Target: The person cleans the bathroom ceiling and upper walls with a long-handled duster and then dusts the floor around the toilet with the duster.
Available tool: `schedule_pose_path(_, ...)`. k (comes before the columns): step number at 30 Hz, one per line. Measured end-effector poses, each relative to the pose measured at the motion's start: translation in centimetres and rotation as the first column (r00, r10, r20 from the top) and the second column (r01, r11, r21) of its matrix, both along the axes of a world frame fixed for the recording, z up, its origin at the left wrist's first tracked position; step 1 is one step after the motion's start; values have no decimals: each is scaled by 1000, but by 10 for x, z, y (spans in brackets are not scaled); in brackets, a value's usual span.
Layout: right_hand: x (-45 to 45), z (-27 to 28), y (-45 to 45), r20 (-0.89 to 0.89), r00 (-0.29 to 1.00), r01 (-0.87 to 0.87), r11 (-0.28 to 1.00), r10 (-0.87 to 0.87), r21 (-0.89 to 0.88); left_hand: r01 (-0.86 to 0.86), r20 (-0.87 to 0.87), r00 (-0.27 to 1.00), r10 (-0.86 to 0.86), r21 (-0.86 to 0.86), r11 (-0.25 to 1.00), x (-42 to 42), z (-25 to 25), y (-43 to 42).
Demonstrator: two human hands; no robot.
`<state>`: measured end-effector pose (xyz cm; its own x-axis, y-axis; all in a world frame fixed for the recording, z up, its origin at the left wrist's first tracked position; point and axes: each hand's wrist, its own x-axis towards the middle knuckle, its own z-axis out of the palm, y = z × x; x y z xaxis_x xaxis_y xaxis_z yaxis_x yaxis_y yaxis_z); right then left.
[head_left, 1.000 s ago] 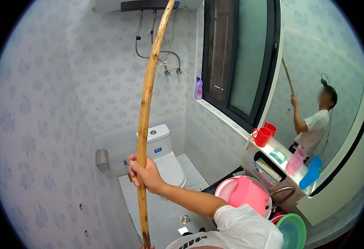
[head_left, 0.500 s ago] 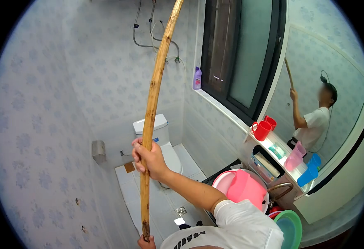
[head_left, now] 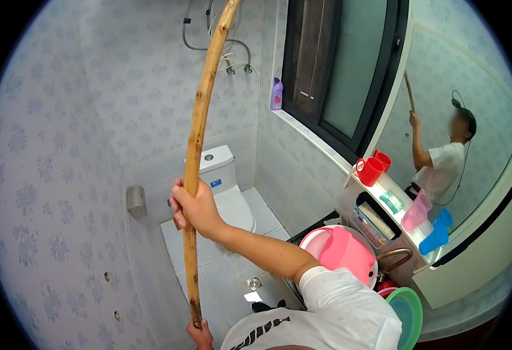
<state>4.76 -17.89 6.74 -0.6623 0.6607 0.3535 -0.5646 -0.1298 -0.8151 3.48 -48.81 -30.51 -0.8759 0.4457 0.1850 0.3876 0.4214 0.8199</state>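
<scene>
A long, slightly bent wooden pole (head_left: 196, 131) with dark knots rises in front of me, and its upper end leaves the top of the view. Partway up, my right hand (head_left: 200, 210) is wrapped round it, with the arm stretched out from the white sleeve. Lower down, my left hand (head_left: 200, 336) grips the pole close to its bottom end; part of this hand is cut off by the frame edge. Behind my right hand stands a white toilet (head_left: 232, 207).
A pink basin (head_left: 346, 254) lies in the washbasin at right, with a green basin (head_left: 413, 315) below. Red mugs (head_left: 370, 171), pink and blue cups stand on a shelf under the mirror (head_left: 466, 76). A purple bottle (head_left: 277, 94) is on the window sill. Hoses (head_left: 187, 35) hang on the far wall.
The pole and both my hands have shifted a little to the left and up in the view. The camera has tilted slightly down. Both hands still grip the pole.
</scene>
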Motion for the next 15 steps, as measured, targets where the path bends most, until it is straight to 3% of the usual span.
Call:
schedule_pose_path(2, -3, 10, 2, 12, 1000, 11, 1000, -11, 5, 234, 364, 902, -233, 41, 971, 1, 54, 14)
schedule_pose_path(4, -6, 12, 2, -1, 1000, 7, 1000, -7, 13, 190, 340, 920, -193, 44, 981, 11, 60, 19)
schedule_pose_path(6, -10, 14, 1, -13, 1000, 1, 1000, -1, 23, 143, 318, 936, -151, 50, 988, 11, 30, 19)
schedule_pose_path(8, -14, 12, -6, 27, 999, -39, 999, 39, 12, -136, 40, 990, 133, 80, 988, 6, -50, 10)
schedule_pose_path(9, -17, 9, -10, 27, 999, -40, 999, 39, 13, -136, 40, 990, 133, 81, 987, 8, -46, 8)
schedule_pose_path(11, -22, 3, -18, 40, 994, -105, 994, 104, 34, -134, 341, 937, 78, 145, 980, 18, -35, 8)
schedule_pose_path(12, -25, 2, -22, 44, 993, -107, 993, 106, 44, -87, 399, 917, 20, 151, 985, 20, -33, 6)
schedule_pose_path(15, -32, -2, -34, 92, 981, -178, 981, 172, 71, 42, 389, 915, -105, 167, 985, 24, -45, -3)
